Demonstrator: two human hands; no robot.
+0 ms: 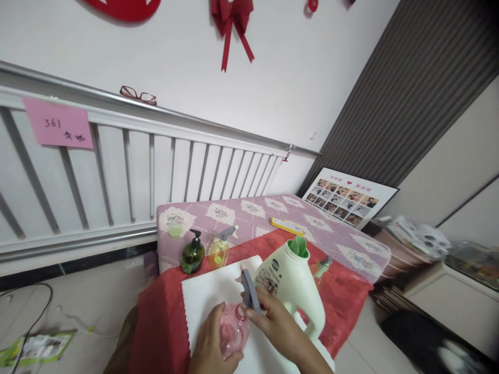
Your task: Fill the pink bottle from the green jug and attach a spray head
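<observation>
One pink note [58, 124] is hanging on the white railing [156, 161] at ten o'clock, with one pair of glasses [138, 95] lying along the rail top at eleven. On the table [351, 244], just left of centre, two small bottles are standing side by side: one dark green pump bottle [192, 254] and one yellow-green spray bottle [220, 248]. At six o'clock the left hand [212, 340] is wrapping its fingers around one pink bottle [234, 328], which is resting on the white cloth [210, 293]. The right hand [275, 319] is pinching the grey spray head [249, 291] at that bottle's neck. Just right of them, one large white jug [294, 288] with a green cap is standing upright, touching the right hand. One yellow flat item [287, 226] is lying beyond it, and one photo board [349, 196] is leaning at two o'clock.
</observation>
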